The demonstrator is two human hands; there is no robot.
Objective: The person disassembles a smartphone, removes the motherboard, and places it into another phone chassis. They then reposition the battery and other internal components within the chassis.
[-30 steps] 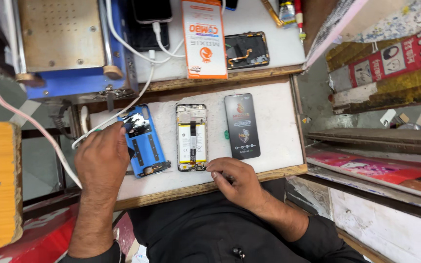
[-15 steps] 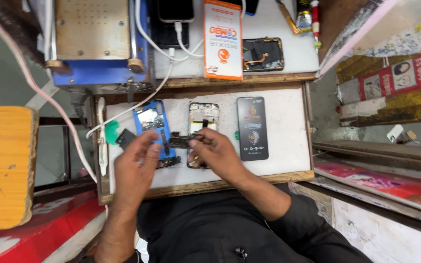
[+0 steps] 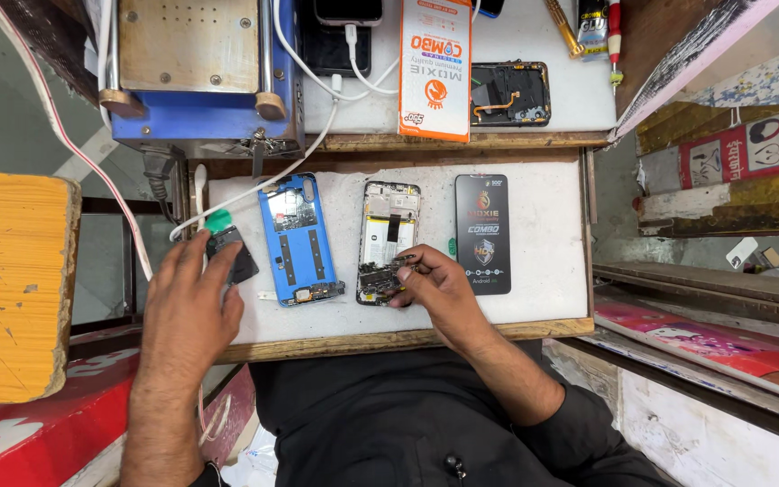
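Two hands work on opened phones on a white tray.

An orange and white box [image 3: 435, 68] lies flat on the top shelf, and a black packet [image 3: 482, 233] lies at the tray's right. The right hand [image 3: 435, 290] pinches a small part at the bottom of the open phone frame [image 3: 388, 239], fingers closed on it. The left hand [image 3: 186, 302] rests, fingers spread, on a small dark piece [image 3: 238, 261] beside the blue back cover [image 3: 297, 236].

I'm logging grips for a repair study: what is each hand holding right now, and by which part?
The right hand pinches a small part at the lower end of the opened phone. The left hand rests fingertips on a small dark piece, not gripping it.
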